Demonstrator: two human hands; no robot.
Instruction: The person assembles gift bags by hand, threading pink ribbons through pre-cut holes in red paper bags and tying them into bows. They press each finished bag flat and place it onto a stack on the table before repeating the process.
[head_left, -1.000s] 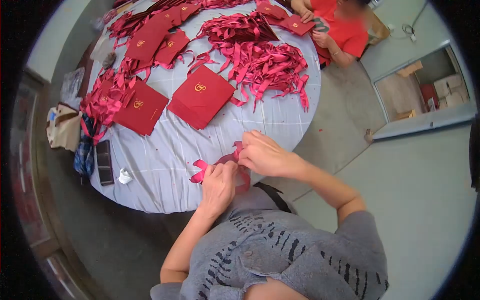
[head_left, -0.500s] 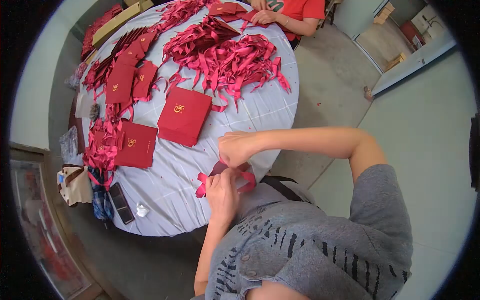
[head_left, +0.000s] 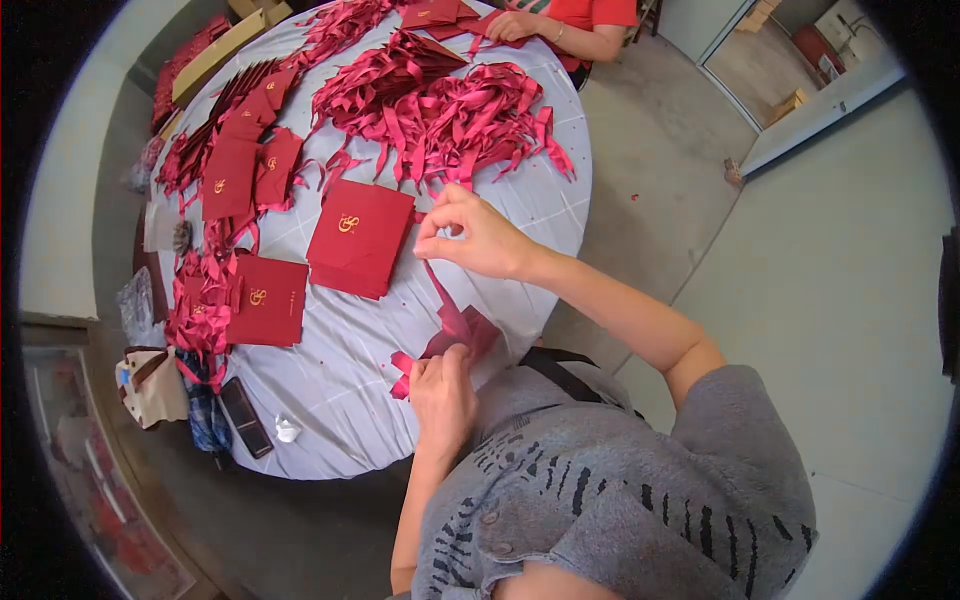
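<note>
— Where's the ribbon?
— At the near edge of the surface, stretched between the hands. The left hand pinches the folded end. The right hand pinches the tail, raised well apart.
— Any tips?
— Pull evenly, I'd say, and hold the fold flat, clear of the folders.

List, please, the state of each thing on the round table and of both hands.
Left hand, closed, gripping red ribbon strip at grey-clothed round table's edge.
Right hand, raised, pinching the strip's end taut.
Red square card folder with gold emblem, closed, lying flat.
Heap of red ribbons, loose, tangled.
</note>
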